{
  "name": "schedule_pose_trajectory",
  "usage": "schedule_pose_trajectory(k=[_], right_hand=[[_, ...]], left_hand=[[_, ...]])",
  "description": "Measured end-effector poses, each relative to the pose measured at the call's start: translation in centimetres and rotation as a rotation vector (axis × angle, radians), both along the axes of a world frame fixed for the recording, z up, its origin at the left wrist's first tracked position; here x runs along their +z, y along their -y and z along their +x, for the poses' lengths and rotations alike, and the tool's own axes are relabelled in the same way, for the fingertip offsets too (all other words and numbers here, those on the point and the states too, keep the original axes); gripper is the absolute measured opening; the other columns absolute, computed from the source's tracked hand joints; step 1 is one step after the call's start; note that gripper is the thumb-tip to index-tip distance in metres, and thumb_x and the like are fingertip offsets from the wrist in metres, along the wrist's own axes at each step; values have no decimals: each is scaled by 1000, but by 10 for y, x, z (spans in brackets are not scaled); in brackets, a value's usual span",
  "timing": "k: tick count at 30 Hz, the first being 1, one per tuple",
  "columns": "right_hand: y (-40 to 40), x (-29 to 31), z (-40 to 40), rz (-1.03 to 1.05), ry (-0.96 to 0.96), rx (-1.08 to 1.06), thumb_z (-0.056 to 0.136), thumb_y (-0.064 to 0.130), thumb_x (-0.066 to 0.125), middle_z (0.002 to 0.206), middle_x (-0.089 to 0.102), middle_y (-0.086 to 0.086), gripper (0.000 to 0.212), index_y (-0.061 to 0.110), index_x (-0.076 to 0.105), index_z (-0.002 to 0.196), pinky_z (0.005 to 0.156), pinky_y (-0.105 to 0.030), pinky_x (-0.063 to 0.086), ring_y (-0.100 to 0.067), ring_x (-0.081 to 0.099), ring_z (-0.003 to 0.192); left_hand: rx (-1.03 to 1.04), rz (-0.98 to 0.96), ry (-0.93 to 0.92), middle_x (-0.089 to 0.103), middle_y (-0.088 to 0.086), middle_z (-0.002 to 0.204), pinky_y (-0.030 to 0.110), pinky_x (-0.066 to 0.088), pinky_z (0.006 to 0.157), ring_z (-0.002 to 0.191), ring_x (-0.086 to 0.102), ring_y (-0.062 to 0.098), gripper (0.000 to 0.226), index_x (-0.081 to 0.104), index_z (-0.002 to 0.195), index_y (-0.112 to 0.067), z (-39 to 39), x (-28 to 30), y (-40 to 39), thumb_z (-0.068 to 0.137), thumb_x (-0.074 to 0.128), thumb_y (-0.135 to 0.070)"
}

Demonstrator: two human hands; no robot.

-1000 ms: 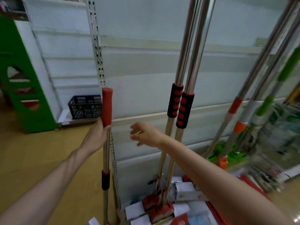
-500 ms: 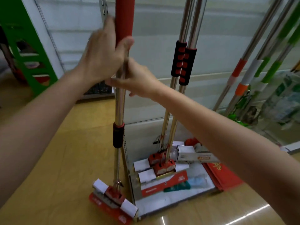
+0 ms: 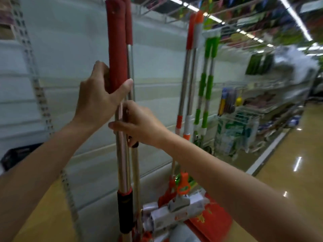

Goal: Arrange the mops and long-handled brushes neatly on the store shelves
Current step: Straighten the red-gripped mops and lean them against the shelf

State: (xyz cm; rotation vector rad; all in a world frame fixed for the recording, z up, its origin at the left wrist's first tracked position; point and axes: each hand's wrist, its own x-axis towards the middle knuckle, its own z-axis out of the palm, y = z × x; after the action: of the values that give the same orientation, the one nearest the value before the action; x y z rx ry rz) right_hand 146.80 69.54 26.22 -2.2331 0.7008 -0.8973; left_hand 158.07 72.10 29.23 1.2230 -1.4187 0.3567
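A steel-handled mop with a red foam top grip and a black lower grip stands upright in front of me. My left hand grips the bottom of its red grip. My right hand holds the steel poles just below, its fingers curled around them. Two more red-gripped mop poles stand pressed against it, right behind. Their heads are mostly hidden at the bottom edge.
Further right lean orange-and-white-handled mops and green-gripped ones, heads on the low shelf base. The white back panel and a slotted upright stand behind. The yellow aisle floor runs right, past wire racks.
The mop has moved right, from the floor beside the upright to against the two standing mops. Both hands travelled with it. My view has tilted up and swung right.
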Motion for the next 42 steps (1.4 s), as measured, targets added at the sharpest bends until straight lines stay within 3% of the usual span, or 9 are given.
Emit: schedule_pose_trajectory(k=[4,8,13,17,20,23,30,38,42], right_hand=[[10,19,-33,-22,-1,-77,86,20,64,102,64,-24,38,2,45,113,62,-56,57,-41,68,84],[24,33,-58,-34,37,-101,87,19,62,104,64,-20,31,6,47,110,58,-52,58,-36,69,88],[44,39,-75,-53,38,-99,88,20,61,97,67,-15,21,12,48,102,61,-52,58,-30,69,88],[66,45,-77,-76,39,-65,88,22,61,94,67,-9,23,14,51,108,62,-47,59,-22,69,87],[85,54,-73,-95,47,-52,88,24,60,92,68,-7,21,18,52,107,63,-42,60,-20,68,86],[104,60,-66,-109,44,-15,89,22,57,93,66,-7,13,23,52,101,68,-42,59,-20,68,86],[136,81,-46,-121,32,60,85,18,54,95,63,-14,29,20,47,113,58,-46,59,-27,69,84],[164,112,-25,-173,54,166,83,19,47,78,54,-5,44,21,39,126,50,-45,59,-26,64,65],[171,121,-14,-126,58,227,88,19,48,96,60,-11,44,22,36,131,50,-39,59,-19,64,72]], left_hand=[[-76,-42,-53,49,-13,67,0,35,49,57,48,-4,28,43,90,-19,-32,16,18,82,65,-33],[-150,-82,-120,50,-14,60,10,35,49,53,49,-3,29,42,82,-21,-53,31,36,79,68,-34],[-372,61,-191,56,-11,70,5,41,59,59,56,-9,37,45,79,-33,-60,25,55,69,56,-67],[-453,163,-225,62,-7,82,28,52,75,78,64,7,36,49,89,-34,-57,15,69,77,47,-68],[-421,195,-239,66,1,90,35,56,78,85,68,19,12,52,94,-33,-58,24,76,90,47,-43],[-340,169,-264,68,-2,89,25,54,78,86,68,15,3,54,93,-29,-61,42,83,91,51,-29],[-237,154,-335,69,2,84,43,52,92,88,69,21,4,57,86,-22,-56,76,105,89,58,-25],[-14,131,-300,69,7,96,41,51,91,94,65,23,22,60,97,-14,-52,108,122,89,57,-33],[56,136,-324,68,8,98,43,51,92,95,64,23,26,59,101,-12,-48,116,129,88,56,-35]])
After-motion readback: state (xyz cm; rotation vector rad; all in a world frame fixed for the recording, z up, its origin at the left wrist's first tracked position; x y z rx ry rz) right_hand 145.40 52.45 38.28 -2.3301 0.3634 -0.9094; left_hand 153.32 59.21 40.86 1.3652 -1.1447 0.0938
